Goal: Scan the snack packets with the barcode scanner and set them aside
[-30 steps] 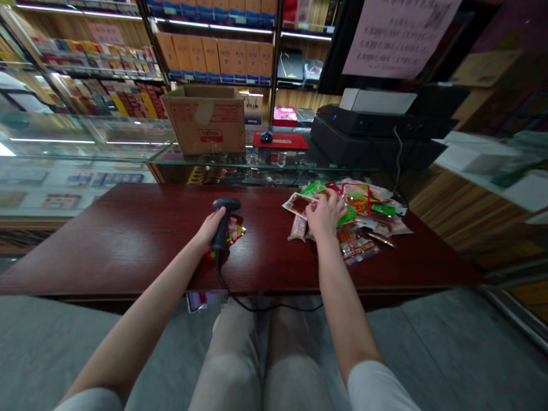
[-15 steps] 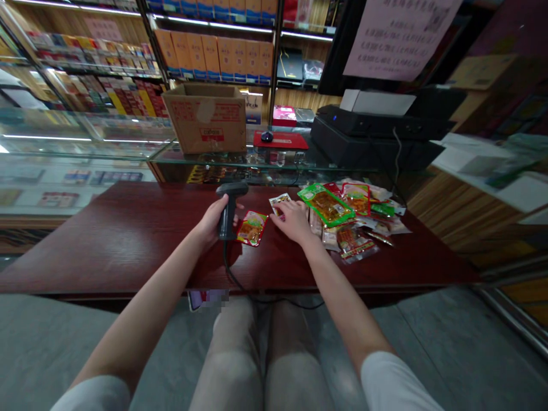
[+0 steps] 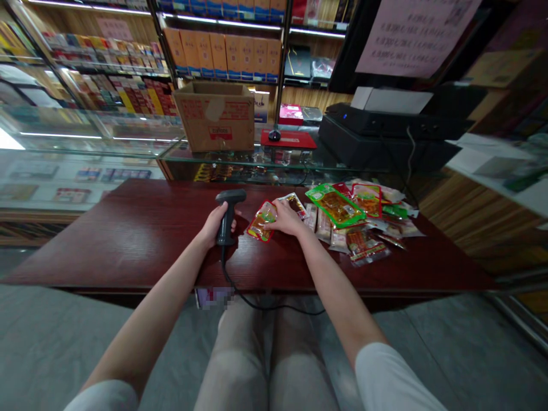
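Dark red wood desk [image 3: 107, 251] under both hands. Your left hand [image 3: 213, 224] has its fingers wrapped round the grip of a black corded barcode scanner [image 3: 228, 220], held upright with the head up and slightly toward your right. Your right hand [image 3: 285, 220] lies flat and isn't closed: its fingers [image 3: 270, 224] reach left, tips resting on a red-edged snack packet [image 3: 261, 221] just right of the scanner. A second small packet [image 3: 293, 205] sits right by the top of that hand, touching or nearly so; can't tell which from here. Right of your fingers is a loose pile of snack packets [image 3: 359, 220], a green-edged packet [image 3: 335, 206] on top. The scanner cable [image 3: 246, 297] runs down from under your left hand and over the desk's near edge. Far edge sits past the fingers, against a glass display counter [image 3: 240, 157] carrying a cardboard box [image 3: 216, 117], a computer mouse [image 3: 274, 135] on a red mat, and a black printer [image 3: 385, 128].
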A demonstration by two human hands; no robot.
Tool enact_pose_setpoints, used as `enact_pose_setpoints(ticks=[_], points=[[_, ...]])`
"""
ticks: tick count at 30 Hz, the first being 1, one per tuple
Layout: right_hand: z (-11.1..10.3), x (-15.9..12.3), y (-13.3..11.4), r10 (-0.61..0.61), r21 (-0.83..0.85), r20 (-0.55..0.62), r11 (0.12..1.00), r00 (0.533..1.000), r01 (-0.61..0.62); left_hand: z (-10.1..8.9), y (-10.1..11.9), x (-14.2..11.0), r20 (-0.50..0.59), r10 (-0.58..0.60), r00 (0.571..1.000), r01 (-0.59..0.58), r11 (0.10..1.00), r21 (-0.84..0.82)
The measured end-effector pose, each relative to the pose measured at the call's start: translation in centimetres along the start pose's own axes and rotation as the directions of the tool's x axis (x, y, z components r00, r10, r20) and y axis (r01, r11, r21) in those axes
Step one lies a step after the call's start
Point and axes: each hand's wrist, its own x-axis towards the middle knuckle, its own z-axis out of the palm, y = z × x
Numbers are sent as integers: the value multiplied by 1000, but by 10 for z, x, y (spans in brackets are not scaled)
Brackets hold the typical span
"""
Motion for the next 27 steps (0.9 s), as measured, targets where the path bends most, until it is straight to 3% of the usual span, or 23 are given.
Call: enact_pose_setpoints(ticks=[2, 6, 9, 13, 19, 27], points=[[-4, 0, 11, 26, 194, -211, 981, 977, 15, 2, -1, -3, 22, 64, 998, -65, 998, 21], [-17, 2, 36, 200, 440, -535, 895, 821, 69, 12, -3, -8, 71, 171, 983, -172, 985, 13], [-25, 4, 53, 271, 487, -621, 869, 736, 91, 19, -4, -8, 131, 178, 975, -180, 984, 4], [-30, 6, 68, 245, 408, -693, 909, 678, 89, 33, -3, -4, 186, 118, 975, -125, 992, 28], [-33, 7, 72, 249, 409, -703, 908, 667, 92, 51, 2, -3, 274, 40, 961, -65, 995, 82], [-30, 7, 64, 256, 451, -656, 887, 710, 96, 51, -10, 0, 302, 70, 951, -92, 994, 61]])
